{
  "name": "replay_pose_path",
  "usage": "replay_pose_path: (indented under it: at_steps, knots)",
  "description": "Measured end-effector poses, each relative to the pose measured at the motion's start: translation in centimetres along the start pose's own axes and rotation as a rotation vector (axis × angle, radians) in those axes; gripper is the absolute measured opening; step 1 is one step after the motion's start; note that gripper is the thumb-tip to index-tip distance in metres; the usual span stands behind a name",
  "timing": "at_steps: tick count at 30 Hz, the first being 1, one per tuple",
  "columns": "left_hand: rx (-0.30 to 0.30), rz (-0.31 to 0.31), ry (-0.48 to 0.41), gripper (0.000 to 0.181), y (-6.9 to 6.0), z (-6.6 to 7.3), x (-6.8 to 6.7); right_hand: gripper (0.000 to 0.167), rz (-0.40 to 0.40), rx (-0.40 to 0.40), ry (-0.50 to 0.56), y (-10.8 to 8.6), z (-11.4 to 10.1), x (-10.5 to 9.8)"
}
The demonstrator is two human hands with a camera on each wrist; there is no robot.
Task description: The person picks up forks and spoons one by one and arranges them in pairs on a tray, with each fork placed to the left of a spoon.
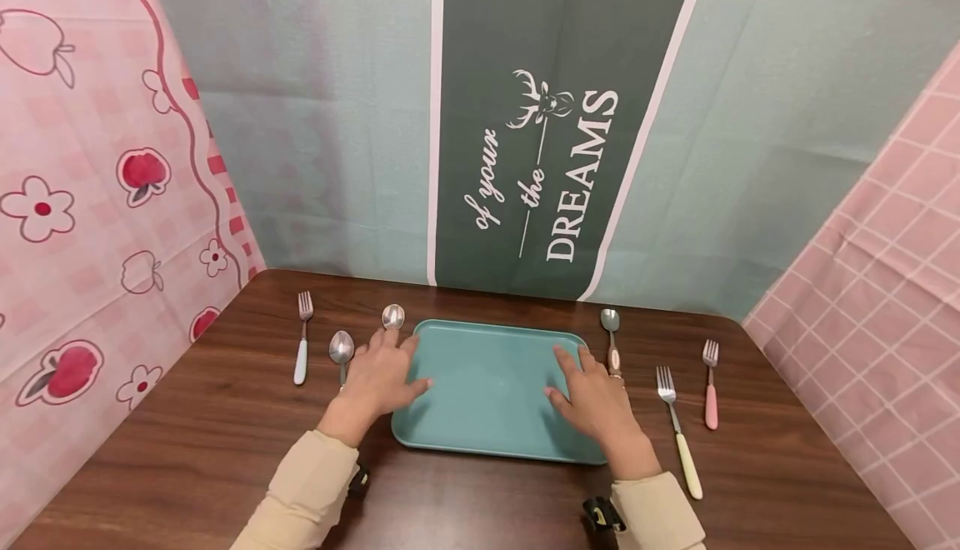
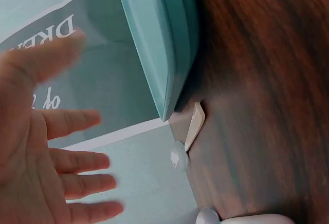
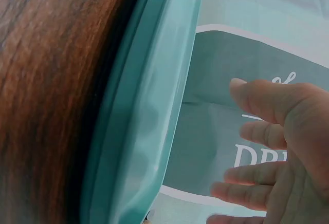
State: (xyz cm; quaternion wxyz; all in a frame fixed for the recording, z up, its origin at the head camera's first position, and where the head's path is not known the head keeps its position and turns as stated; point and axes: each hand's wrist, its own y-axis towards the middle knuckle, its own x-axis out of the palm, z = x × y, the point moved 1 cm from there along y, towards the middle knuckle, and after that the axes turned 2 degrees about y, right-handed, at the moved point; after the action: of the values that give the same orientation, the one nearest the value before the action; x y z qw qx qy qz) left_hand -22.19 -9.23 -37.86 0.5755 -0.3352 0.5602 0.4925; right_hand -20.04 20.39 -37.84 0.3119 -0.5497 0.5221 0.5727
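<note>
On the table (image 1: 180, 458), forks (image 1: 687, 462) and spoons (image 1: 610, 321) are left off the tray (image 1: 487, 392); left hand (image 1: 379, 377) and right hand (image 1: 596, 400) are held spread, empty.

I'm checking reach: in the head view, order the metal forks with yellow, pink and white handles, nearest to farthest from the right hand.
1. Yellow-handled metal fork: just right of the right hand.
2. Pink-handled metal fork: farther right.
3. White-handled metal fork: far left, beyond the teal rectangular tray.
</note>
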Motion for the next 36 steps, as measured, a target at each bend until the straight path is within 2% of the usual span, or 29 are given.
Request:
replay_pose_path:
  at_steps: [3, 8, 21, 30, 33, 36]
  knots:
    - [0.011, 0.008, 0.007, 0.059, -0.13, -0.19, -0.19, 0.044, 0.024, -0.031, -0.012, -0.02, -0.08, 0.04]
    - [0.024, -0.045, 0.015, 0.048, -0.47, -0.32, -0.50, 0.032, 0.048, -0.062, -0.007, -0.09, -0.04, 0.28]
    - [0.012, -0.108, -0.003, 0.052, -0.54, -0.40, -0.22, 0.031, 0.037, -0.043, 0.005, -0.17, 0.26, 0.31]
    - [0.012, -0.109, -0.019, 0.052, -0.69, -0.53, -0.10, 0.030, 0.033, -0.057, -0.010, -0.50, 0.39, 0.27]
    - [0.014, -0.118, -0.028, 0.052, -0.79, -0.59, -0.01, 0.030, 0.000, -0.032, -0.024, -0.70, 0.26, 0.18]
    - [0.020, -0.126, -0.040, 0.051, -0.92, -0.74, 0.11, 0.031, -0.063, 0.030, -0.016, -0.93, 0.27, 0.14]
